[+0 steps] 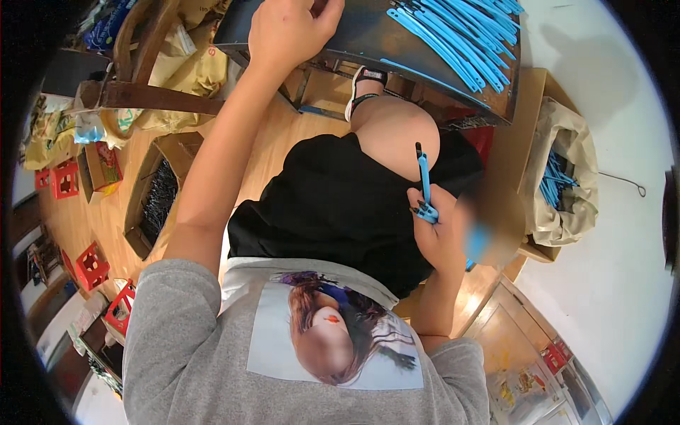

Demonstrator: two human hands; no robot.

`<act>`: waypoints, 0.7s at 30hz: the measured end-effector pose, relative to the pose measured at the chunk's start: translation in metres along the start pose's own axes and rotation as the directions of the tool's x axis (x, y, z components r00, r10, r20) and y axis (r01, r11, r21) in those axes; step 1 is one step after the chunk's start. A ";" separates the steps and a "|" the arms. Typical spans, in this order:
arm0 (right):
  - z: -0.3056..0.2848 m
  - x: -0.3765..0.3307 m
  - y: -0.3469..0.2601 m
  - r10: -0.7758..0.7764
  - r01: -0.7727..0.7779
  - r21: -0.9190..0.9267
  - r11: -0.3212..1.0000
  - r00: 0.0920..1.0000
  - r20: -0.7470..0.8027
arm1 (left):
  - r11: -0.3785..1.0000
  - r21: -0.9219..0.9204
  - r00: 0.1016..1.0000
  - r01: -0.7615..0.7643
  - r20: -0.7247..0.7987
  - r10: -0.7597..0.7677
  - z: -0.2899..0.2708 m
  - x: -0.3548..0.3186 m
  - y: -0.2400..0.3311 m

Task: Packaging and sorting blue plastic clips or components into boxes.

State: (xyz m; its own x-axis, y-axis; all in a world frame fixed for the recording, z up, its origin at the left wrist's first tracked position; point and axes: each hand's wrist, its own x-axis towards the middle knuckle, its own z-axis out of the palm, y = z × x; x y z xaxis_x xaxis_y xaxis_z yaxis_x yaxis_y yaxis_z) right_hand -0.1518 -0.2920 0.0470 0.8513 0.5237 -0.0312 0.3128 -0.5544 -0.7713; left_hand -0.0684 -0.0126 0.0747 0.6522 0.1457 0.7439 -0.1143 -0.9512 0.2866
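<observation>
Several slim blue sticks (425,180) with black tips are in the right hand (440,230), above the black shorts (333,205). That grip is closed around them: one stick projects beyond the thumb and fingers, while short blue-and-black ends crowd together at the thumb side. The fingers hide the rest, so their number cannot be told. Just beside this hand lies a blurred patch (499,219) with a pale blue smear, its contents unreadable.

The left hand (296,28) is over the near edge of the dark worktop (365,39), its fingers curled; the upper edge of view cuts off the fingertips, so whether this grip holds anything cannot be told. To its right, a fanned pile (460,42) of similar sticks lies on the worktop, its far end cut off too.
</observation>
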 end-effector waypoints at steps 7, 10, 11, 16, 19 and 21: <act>0.004 0.010 -0.015 -0.003 0.020 0.119 0.993 0.990 -0.139 | 1.000 -0.011 0.998 -0.018 -0.068 0.017 0.001 0.001 -0.010; 0.003 0.014 -0.012 -0.037 0.051 0.085 0.995 0.988 -0.148 | 0.999 -0.033 0.999 -0.015 -0.051 0.013 0.006 -0.001 -0.015; 0.002 0.015 -0.010 -0.045 0.055 0.065 0.996 0.987 -0.151 | 0.999 -0.036 0.999 0.022 -0.041 -0.024 0.010 -0.005 -0.016; -0.003 0.029 0.004 -0.126 0.128 -0.009 0.992 0.962 -0.241 | 0.975 -0.048 0.976 0.218 0.015 -0.217 0.032 -0.032 -0.025; -0.002 0.050 0.001 -0.069 0.303 0.459 0.835 0.886 -0.459 | 0.971 -0.064 0.973 0.231 0.009 -0.231 0.039 -0.036 -0.030; -0.011 0.069 -0.007 -0.132 0.576 0.480 0.662 0.719 -0.682 | 0.977 -0.086 0.980 0.196 -0.025 -0.199 0.041 -0.037 -0.033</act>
State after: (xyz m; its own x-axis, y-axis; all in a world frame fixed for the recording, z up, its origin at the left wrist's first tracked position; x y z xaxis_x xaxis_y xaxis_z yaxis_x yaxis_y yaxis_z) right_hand -0.0907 -0.2594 0.0571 0.8585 0.0087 0.5128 0.4953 0.2452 -0.8334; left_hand -0.0580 0.0024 0.0124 0.6426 0.3387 0.6872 -0.0481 -0.8774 0.4774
